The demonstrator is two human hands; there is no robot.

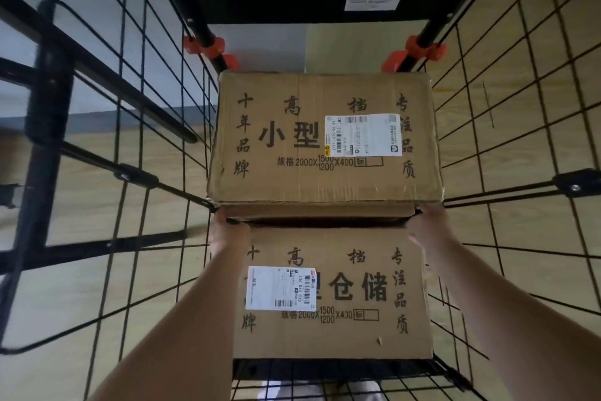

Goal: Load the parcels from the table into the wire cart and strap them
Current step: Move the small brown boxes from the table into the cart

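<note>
While the left hand (227, 233) rests at the far left corner of the near parcel (331, 299) in the wire cart (48, 108), the right hand (427, 228) rests at its far right corner. The hands are apart, and whether they grip cannot be told. A second parcel (325, 137) lies just beyond; no strap shows, so strapping likely remains.

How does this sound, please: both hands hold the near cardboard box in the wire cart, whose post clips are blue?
The head view shows orange clips, not blue. The left hand and right hand do hold the near cardboard box in the wire cart.
</note>
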